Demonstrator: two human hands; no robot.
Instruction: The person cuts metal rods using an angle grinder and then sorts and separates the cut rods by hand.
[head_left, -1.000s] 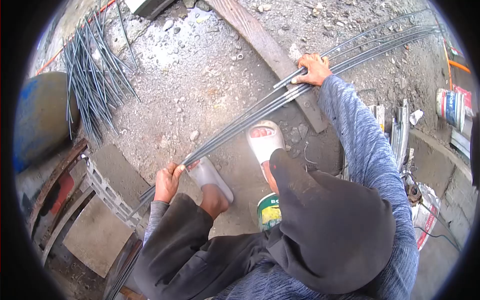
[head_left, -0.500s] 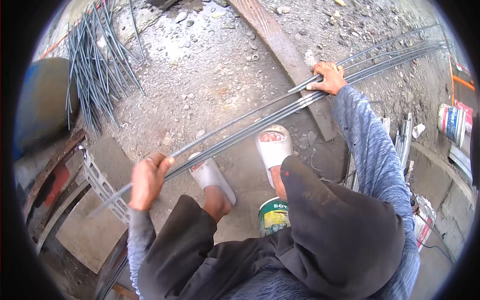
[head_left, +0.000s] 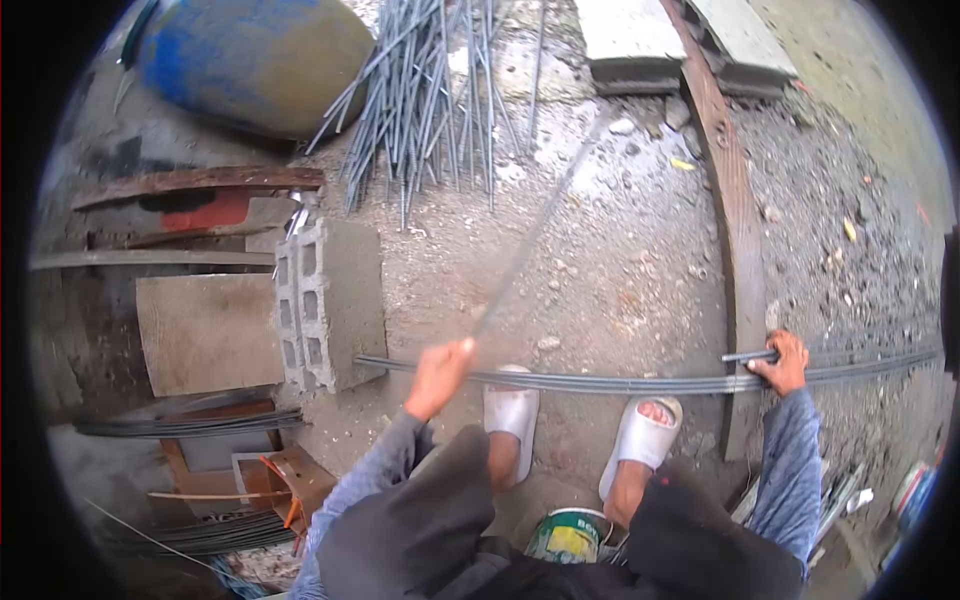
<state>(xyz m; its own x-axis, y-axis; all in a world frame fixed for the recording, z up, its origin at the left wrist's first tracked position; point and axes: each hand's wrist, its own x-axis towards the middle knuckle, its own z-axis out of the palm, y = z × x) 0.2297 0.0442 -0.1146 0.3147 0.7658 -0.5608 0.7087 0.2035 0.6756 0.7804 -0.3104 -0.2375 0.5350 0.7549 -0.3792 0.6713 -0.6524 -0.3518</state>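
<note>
Currently, thin grey steel rod (head_left: 538, 228) is gripped by left hand (head_left: 438, 380), angled far-right; dark-grey metal bar end (head_left: 743, 357) is clasped by right hand (head_left: 786, 364).

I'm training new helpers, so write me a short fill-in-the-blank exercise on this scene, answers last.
The blurred rod held in the left hand reaches toward the picture's ____ edge.
The rod bundle crosses a plank made of ____.
In the picture, the rod pile lies to the ____ of the drum.
Below its green band, the bucket shows a ____ patch.
Missing words: top; wood; right; yellow.
</note>
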